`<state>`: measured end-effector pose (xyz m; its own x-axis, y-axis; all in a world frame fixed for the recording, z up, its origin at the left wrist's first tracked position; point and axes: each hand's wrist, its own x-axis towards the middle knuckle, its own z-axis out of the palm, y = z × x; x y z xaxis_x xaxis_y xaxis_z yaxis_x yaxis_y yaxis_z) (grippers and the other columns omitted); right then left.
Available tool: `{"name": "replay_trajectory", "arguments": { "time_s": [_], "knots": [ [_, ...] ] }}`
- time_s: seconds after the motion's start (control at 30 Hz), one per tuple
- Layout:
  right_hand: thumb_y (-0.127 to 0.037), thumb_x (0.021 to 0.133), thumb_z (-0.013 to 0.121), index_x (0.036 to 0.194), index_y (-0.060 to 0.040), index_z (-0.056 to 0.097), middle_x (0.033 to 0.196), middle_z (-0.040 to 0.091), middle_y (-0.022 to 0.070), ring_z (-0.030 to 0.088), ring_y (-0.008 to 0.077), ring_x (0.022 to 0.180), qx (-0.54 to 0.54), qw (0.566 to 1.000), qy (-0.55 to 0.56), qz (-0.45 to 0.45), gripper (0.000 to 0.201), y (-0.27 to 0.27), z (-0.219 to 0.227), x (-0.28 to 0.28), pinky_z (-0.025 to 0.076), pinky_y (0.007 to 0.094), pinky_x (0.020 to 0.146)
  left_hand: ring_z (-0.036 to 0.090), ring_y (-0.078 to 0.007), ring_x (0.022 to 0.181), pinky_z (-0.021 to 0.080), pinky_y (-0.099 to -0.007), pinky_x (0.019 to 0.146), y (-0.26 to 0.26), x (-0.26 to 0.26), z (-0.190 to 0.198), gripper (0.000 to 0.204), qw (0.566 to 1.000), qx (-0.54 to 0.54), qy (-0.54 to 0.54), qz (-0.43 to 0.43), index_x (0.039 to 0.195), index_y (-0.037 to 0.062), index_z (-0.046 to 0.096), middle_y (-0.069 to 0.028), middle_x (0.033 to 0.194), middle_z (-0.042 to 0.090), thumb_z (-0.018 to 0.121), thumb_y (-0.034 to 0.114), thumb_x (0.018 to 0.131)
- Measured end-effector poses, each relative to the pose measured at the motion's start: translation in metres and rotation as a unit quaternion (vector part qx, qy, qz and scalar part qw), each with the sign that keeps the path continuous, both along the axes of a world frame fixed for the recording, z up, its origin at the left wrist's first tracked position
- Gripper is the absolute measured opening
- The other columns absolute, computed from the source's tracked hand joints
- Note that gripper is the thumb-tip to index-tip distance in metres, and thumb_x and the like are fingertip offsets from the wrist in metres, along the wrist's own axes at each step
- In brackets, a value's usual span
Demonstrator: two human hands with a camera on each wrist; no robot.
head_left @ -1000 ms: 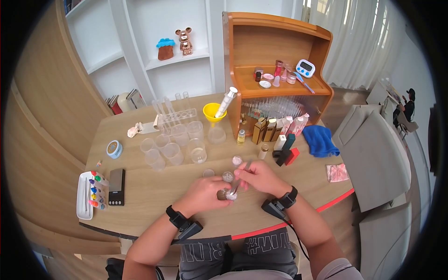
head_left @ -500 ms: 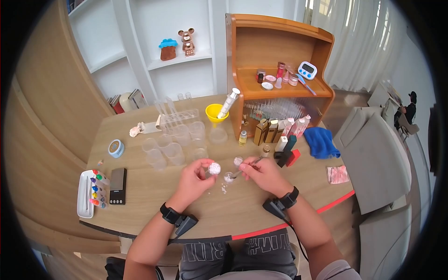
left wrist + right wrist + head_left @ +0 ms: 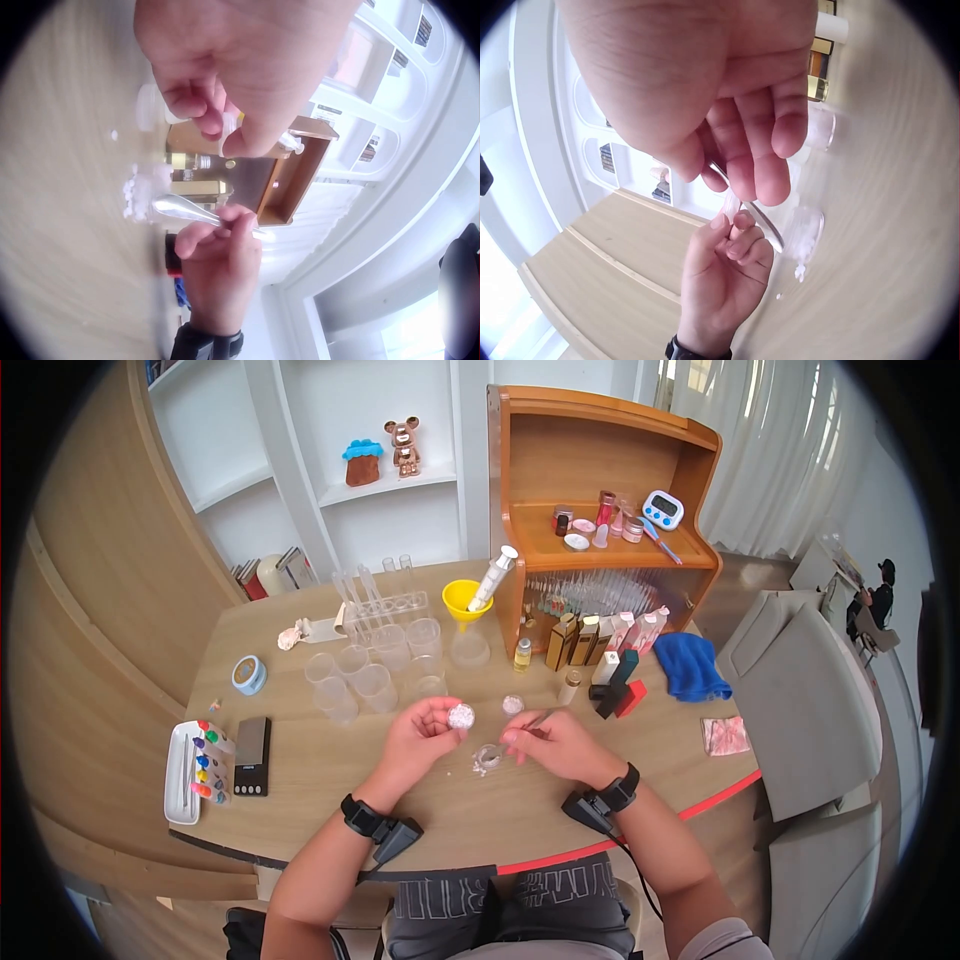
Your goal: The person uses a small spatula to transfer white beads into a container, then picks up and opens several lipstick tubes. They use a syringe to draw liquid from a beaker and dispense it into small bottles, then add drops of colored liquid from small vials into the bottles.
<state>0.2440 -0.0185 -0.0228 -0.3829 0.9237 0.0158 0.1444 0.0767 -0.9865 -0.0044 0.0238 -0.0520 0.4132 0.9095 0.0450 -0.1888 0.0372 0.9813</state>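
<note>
My left hand point(image 3: 420, 738) pinches a small clear jar point(image 3: 461, 717) filled with pinkish-white granules, its top facing the head camera. Between thumb and fingers of my right hand point(image 3: 562, 746) is a slim metal spoon point(image 3: 184, 208), its rounded end pointing down. A second small clear jar point(image 3: 487, 756) stands on the table between the hands, close to the spoon's end, with white granules point(image 3: 801, 271) spilled beside it. Just behind, a third little jar point(image 3: 513, 705) holds pinkish-white granules.
Clear plastic cups point(image 3: 372, 688) and a test-tube rack point(image 3: 390, 607) stand at the back left. A yellow funnel point(image 3: 462, 601) holds a syringe. Farther left lie a black scale point(image 3: 252, 755) and a white tray point(image 3: 181, 810). Small boxes point(image 3: 560, 643) line the wooden cabinet point(image 3: 602, 555).
From low over the table, my left hand has risen to the left with its jar, now held face up. The right hand's spoon has moved from that jar to the middle one.
</note>
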Motion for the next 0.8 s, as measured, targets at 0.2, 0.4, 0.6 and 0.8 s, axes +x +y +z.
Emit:
{"name": "replay_trajectory", "arguments": {
  "time_s": [0.2, 0.4, 0.6, 0.8],
  "knots": [
    [-0.014, 0.102, 0.06, 0.109, 0.0016, 0.066, 0.093, 0.07, 0.0068, 0.065, 0.0116, 0.075, -0.02, 0.983, 0.157, -0.093, 0.018, 0.002, 0.009, 0.007, 0.053, 0.0259, 0.069, 0.066, -0.0061, 0.088, 0.053, -0.0212, 0.078, -0.002, -0.001, 0.006, 0.038, 0.999, -0.012, 0.024, -0.03, 0.125, -0.0004, 0.059, -0.0025, 0.1, 0.071, 0.068, -0.007, 0.089],
    [-0.013, 0.103, 0.059, 0.111, 0.0005, 0.066, 0.102, 0.072, 0.0096, 0.069, 0.0141, 0.082, 0.027, 0.988, 0.133, -0.069, 0.017, 0.003, 0.003, 0.004, 0.053, 0.0261, 0.073, 0.066, -0.005, 0.086, 0.053, -0.0209, 0.076, -0.007, 0.005, 0.007, 0.037, 0.997, -0.019, 0.043, -0.056, 0.124, -0.0012, 0.059, -0.0029, 0.097, 0.071, 0.07, -0.006, 0.089],
    [-0.011, 0.102, 0.059, 0.114, 0.0006, 0.067, 0.108, 0.072, 0.0074, 0.069, 0.014, 0.087, 0.021, 0.994, 0.104, -0.034, 0.018, 0.0, 0.011, 0.005, 0.053, 0.0267, 0.075, 0.067, -0.0071, 0.088, 0.055, -0.022, 0.078, -0.004, 0.003, -0.003, 0.039, 0.996, -0.02, 0.04, -0.075, 0.125, -0.002, 0.058, -0.0047, 0.1, 0.071, 0.072, -0.005, 0.089],
    [-0.013, 0.103, 0.059, 0.115, -0.0001, 0.068, 0.109, 0.072, 0.0069, 0.07, 0.0143, 0.089, 0.009, 0.995, 0.099, -0.02, 0.02, 0.0, 0.01, 0.003, 0.052, 0.026, 0.076, 0.067, -0.0083, 0.09, 0.055, -0.0228, 0.08, -0.004, 0.004, -0.003, 0.039, 0.995, -0.034, 0.034, -0.09, 0.126, -0.0024, 0.058, -0.0062, 0.103, 0.072, 0.072, -0.004, 0.09]
  ]
}}
